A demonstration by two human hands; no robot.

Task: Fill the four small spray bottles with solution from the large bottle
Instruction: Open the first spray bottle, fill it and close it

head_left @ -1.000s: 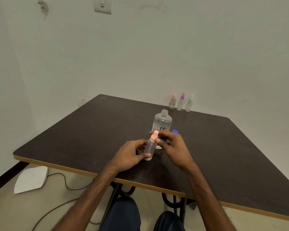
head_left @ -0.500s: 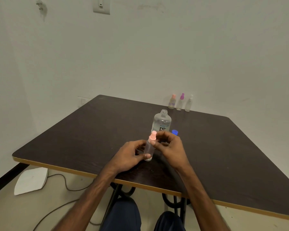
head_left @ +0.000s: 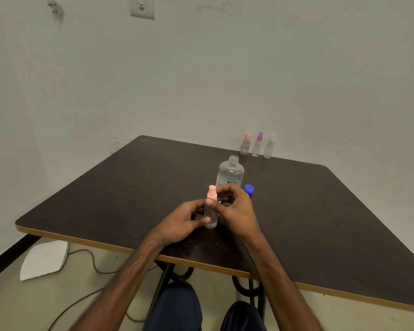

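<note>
Twisting the pink top
Left hand grips the spray bottle, right hand pinches the top; next probably a steady pour from the large bottle

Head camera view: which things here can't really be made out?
All in the head view:
- small bottle: how full it is cannot be told. The plastic is clear, and the left hand and right hand cover parts of it.
- large bottle: most of its label and its base are hidden behind the right hand.
- blue cap: its lower part is behind the right hand.
- three far bottles: too small to tell how full they are.
</note>
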